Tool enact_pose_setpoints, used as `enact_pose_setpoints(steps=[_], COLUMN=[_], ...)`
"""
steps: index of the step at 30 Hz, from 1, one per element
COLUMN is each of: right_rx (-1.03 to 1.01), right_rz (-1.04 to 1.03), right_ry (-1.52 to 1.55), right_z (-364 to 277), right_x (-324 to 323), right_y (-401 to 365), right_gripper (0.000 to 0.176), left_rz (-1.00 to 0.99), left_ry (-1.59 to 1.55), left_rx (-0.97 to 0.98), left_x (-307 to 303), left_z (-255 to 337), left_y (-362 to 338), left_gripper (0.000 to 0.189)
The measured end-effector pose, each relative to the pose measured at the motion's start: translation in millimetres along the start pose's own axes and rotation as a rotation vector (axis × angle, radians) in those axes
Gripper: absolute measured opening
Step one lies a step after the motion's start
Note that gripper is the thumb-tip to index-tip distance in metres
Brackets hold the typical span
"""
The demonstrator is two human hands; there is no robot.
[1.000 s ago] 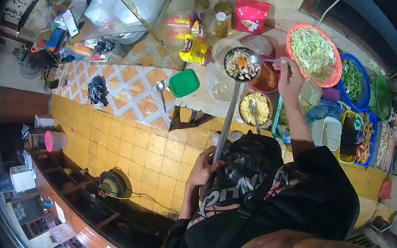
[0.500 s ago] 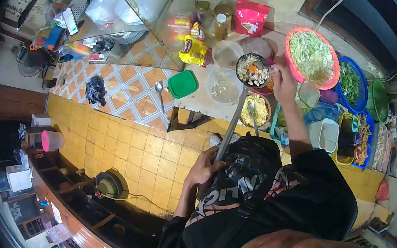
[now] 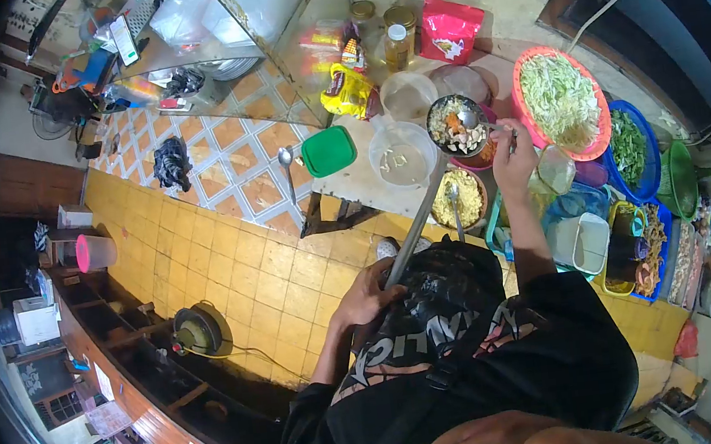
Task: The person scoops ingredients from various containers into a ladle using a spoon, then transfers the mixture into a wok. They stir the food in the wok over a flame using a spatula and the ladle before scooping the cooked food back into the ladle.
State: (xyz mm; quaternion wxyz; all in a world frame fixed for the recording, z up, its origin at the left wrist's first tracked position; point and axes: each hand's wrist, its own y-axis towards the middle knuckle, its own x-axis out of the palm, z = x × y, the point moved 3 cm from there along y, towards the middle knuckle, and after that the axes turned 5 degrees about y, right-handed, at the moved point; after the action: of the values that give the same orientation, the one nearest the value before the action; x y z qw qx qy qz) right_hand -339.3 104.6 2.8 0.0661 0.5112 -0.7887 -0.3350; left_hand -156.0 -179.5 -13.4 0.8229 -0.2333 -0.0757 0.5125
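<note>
My left hand (image 3: 367,296) grips the long metal handle of a large ladle (image 3: 456,125), whose bowl holds mixed food and hovers over the counter. My right hand (image 3: 512,151) holds a spoon (image 3: 472,119) whose tip rests in the ladle's bowl, above a bowl of red sauce (image 3: 481,153). A bowl of yellow crumbs (image 3: 459,195) with a spoon in it sits just below the ladle.
On the counter are a red basket of shredded cabbage (image 3: 559,99), a blue basket of greens (image 3: 632,147), clear plastic tubs (image 3: 401,154), a green lid (image 3: 329,150), jars (image 3: 395,40), a red pouch (image 3: 448,29) and a glass case (image 3: 263,22). Yellow tiled floor (image 3: 229,263) lies left.
The ladle bowl has moved right, from over the clear tub to over the red sauce bowl. My right hand has shifted slightly, and the spoon now dips into the ladle.
</note>
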Motion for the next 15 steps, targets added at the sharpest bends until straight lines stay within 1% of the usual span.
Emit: enact_pose_setpoints(steps=[4, 6, 7, 9, 10, 12, 13, 15], right_rx=[0.023, 0.127, 0.127, 0.25, 0.251, 0.353, 0.356, 0.43], right_rz=[-0.017, 0.033, 0.034, 0.106, 0.106, 0.199, 0.201, 0.238], right_ry=[-0.02, 0.136, 0.138, 0.229, 0.23, 0.391, 0.392, 0.504], right_z=[14, 16, 17, 24, 31, 48, 52, 58], right_x=[3, 6, 7, 8, 9, 10, 10, 10], right_y=[-10, -15, -18, -25, -28, -35, -37, -40], right_gripper=[0.013, 0.013, 0.013, 0.015, 0.015, 0.018, 0.018, 0.02], left_rz=[0.012, 0.003, 0.011, 0.02, 0.027, 0.034, 0.021, 0.006], left_ry=[0.014, 0.028, 0.014, 0.0, 0.027, 0.057, 0.044, 0.034], left_rx=[0.052, 0.074, 0.059, 0.043, 0.053, 0.062, 0.039, 0.016], left_x=[-2, -2, -1, -1, -1, -1, -1, -1], left_z=[-9, -8, -7, -7, -8, -7, -4, 2], left_y=[7, 9, 8, 9, 9, 10, 9, 7], left_gripper=[0.048, 0.048, 0.047, 0.046, 0.045, 0.044, 0.043, 0.042])
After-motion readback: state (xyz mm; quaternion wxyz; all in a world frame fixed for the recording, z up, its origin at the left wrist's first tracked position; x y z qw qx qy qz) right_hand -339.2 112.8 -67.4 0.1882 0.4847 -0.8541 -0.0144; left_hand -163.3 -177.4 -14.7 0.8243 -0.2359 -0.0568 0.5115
